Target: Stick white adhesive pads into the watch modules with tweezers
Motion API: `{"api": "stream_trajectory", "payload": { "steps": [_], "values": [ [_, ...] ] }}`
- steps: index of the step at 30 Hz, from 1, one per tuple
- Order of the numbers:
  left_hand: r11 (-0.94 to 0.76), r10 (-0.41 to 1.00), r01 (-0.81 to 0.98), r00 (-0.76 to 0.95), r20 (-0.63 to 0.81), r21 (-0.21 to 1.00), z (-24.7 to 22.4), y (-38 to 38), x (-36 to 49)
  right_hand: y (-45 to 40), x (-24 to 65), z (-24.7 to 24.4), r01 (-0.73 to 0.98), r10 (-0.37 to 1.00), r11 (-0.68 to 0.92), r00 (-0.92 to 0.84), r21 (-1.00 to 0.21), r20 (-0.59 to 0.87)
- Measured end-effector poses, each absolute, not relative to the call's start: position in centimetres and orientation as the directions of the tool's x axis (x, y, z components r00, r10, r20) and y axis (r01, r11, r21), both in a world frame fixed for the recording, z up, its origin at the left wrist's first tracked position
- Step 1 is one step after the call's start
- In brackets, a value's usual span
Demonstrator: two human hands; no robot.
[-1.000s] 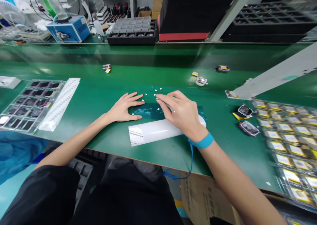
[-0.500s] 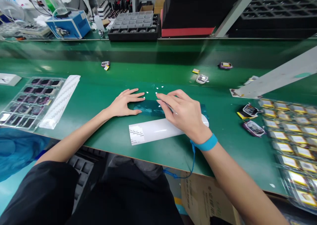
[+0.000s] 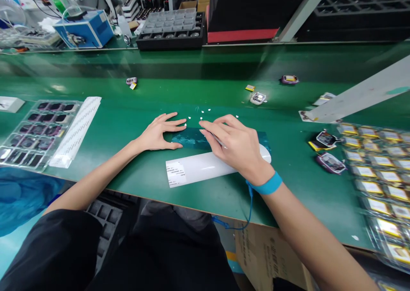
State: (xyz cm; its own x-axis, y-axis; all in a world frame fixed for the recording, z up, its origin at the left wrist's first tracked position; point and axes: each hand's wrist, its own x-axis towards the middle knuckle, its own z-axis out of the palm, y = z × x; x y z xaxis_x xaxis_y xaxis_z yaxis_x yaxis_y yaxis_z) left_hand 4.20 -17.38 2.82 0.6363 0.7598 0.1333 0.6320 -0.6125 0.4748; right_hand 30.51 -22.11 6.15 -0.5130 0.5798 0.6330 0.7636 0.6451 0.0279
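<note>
Head view: the left hand (image 3: 159, 133) lies flat and spread, gripping nothing, with thumb and fingertips pressing the left end of a glossy dark-teal sheet (image 3: 189, 139) lying on the smooth green bench (image 3: 134, 120). The right hand (image 3: 238, 145) rests over the sheet's right part, its fingers pinching a thin silvery tool (image 3: 215, 138). Just nearer than both hands lies a white, shiny rolled sheet (image 3: 198, 168) with a printed label. Tiny white specks (image 3: 200, 111) dot the bench just beyond the fingertips. A blue wrist strap (image 3: 265, 185) circles the right wrist.

Head-worn camera looks forward and down, close over the green bench (image 3: 134, 124).
</note>
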Motion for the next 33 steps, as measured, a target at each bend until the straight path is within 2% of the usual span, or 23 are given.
{"api": "stream_trajectory", "payload": {
  "steps": [5,11,22,28,33],
  "values": [
    [-0.671,0.711,0.565,0.674,0.200,0.480,2.6,-17.6,4.2,-22.1,30.5,6.2,0.753,0.591,0.657,-0.525,0.012,0.612],
    [-0.731,0.669,0.530,0.681,0.299,0.430,2.6,-17.6,4.5,-22.0,30.5,6.1,0.747,0.580,0.664,-0.511,-0.006,0.634],
    [-0.750,0.657,0.548,0.682,0.323,0.370,2.2,-18.0,5.5,-22.2,30.4,6.1,0.743,0.581,0.669,-0.519,-0.004,0.627],
    [-0.726,0.687,0.628,0.640,0.343,0.282,2.1,-16.2,5.6,-22.0,30.5,5.8,0.741,0.508,0.671,-0.487,0.028,0.711],
    [-0.621,0.768,0.744,0.515,0.381,0.245,1.9,-12.5,3.0,-21.7,30.9,6.0,0.731,0.410,0.679,-0.449,0.062,0.794]
  ]
}}
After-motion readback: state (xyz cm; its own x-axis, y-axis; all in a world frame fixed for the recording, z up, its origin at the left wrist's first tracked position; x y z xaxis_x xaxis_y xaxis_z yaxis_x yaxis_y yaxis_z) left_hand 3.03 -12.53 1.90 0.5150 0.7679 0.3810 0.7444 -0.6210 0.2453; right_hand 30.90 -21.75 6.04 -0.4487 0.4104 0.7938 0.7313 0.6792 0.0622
